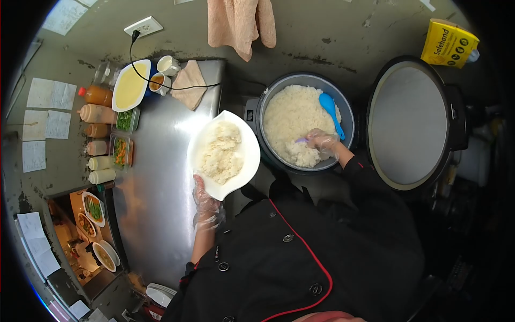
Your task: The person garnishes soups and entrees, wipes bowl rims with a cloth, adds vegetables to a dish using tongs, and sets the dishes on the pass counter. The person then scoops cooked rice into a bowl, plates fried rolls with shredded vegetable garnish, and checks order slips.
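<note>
My left hand (204,203), in a clear plastic glove, grips the near rim of a white leaf-shaped bowl (249,155). A mound of cooked rice (221,153) lies in the bowl. My right hand (321,140), gloved as well, is inside the big rice cooker (348,115), closed around a purple utensil (302,140), likely a rice paddle; most of it is hidden by the hand and the rice. White rice (289,107) fills much of the pot. A blue rice paddle (330,110) rests on the rice at the right side, apart from my hand.
The cooker's round lid (410,123) stands raised on the right. Left is a steel counter (155,198) with sauce bottles (99,115), a dish of yellow liquid (131,86) and vegetable containers (120,153). A black cord (161,79) crosses the back. Plated dishes (94,209) sit beyond a pass-through opening.
</note>
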A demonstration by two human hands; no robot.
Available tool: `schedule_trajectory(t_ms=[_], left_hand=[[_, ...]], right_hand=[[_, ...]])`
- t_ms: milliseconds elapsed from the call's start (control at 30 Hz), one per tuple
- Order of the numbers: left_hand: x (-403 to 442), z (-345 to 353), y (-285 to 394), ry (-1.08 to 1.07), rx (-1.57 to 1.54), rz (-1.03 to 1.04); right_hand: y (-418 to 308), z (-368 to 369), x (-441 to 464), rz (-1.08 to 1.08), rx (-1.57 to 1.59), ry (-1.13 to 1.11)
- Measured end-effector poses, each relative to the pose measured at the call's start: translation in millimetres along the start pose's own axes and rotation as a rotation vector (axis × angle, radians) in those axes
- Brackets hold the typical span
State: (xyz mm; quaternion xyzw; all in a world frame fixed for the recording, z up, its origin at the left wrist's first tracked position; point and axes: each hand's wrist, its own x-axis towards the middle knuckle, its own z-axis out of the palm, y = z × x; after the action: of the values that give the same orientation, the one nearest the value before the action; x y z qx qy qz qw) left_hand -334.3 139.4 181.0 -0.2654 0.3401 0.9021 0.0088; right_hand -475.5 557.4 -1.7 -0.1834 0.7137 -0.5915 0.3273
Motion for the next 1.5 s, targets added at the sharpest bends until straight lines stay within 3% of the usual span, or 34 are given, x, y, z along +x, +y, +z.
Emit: schedule_trajectory(t_ms=[67,133,233,300,367,467,500,600,700,800,900,1000,1033,1100,1167,1200,1233,1333,1433,1500], left_hand=[[8.9,2.6,-6.5,-0.007,0.027,-0.018],[18.3,10.5,-14.6,0.026,0.101,-0.031],[29.9,29.3,-26.3,0.050,0.153,-0.086],[40.1,42.3,-40.0,0.083,0.179,-0.101],[46.3,61.8,-49.8,0.025,0.242,-0.105],[51.6,95.0,-62.7,-0.031,0.273,-0.133],[57.6,97.6,-71.3,-0.032,0.260,-0.153],[69.7,102.3,-86.2,-0.104,0.195,-0.217],[73.2,104.1,-81.8,-0.164,0.106,-0.301],[72.8,101.9,-72.1,-0.296,-0.059,-0.362],[75.7,95.0,-71.5,-0.312,-0.061,-0.348],[76.1,91.8,-72.2,-0.311,-0.104,-0.367],[74.6,90.5,-72.5,-0.305,-0.120,-0.374],[70.8,93.1,-69.5,-0.314,-0.142,-0.381],[66.7,99.8,-66.8,-0.328,-0.149,-0.376],[65.0,104.2,-65.6,-0.335,-0.146,-0.368],[64.5,106.7,-65.7,-0.342,-0.144,-0.361],[73.4,101.9,-70.6,-0.388,-0.229,-0.435],[72.3,103.1,-65.3,-0.374,-0.192,-0.399],[73.2,102.3,-61.2,-0.371,-0.183,-0.388]], right_hand=[[-18.5,-10.7,-5.6,-0.243,-0.316,-0.049],[-32.9,-22.0,-10.6,-0.324,-0.311,-0.001],[-49.5,-36.8,-19.0,-0.255,-0.035,0.286],[-78.2,-48.5,-20.2,-0.489,-0.264,0.361],[-140.3,-44.3,-24.9,-0.165,0.199,0.375],[-234.1,-5.2,-20.3,-0.091,0.553,0.401],[-238.2,1.3,-18.8,0.077,0.382,0.420],[-235.3,35.8,-2.7,-0.235,-0.625,0.584],[-254.8,58.7,-5.3,-0.357,-0.483,0.732],[-252.6,46.4,-3.5,-0.551,-0.561,0.775],[-239.9,16.4,0.9,-0.630,-0.576,0.855],[-285.8,5.9,-22.4,-0.602,-0.724,0.892],[-295.2,7.1,-32.8,-0.645,-0.538,0.810],[-303.6,33.6,-42.5,-0.479,-0.154,0.696],[-303.3,52.7,-42.8,-0.446,-0.383,0.581],[-298.2,61.4,-40.4,-0.490,-0.797,0.512],[-286.4,73.8,-35.0,-0.493,-0.848,0.491],[-272.3,113.3,-16.9,-0.546,-0.821,0.458],[-271.7,106.9,-12.8,-0.638,-0.628,0.430],[-276.5,96.0,-8.5,-0.609,-0.722,0.547]])
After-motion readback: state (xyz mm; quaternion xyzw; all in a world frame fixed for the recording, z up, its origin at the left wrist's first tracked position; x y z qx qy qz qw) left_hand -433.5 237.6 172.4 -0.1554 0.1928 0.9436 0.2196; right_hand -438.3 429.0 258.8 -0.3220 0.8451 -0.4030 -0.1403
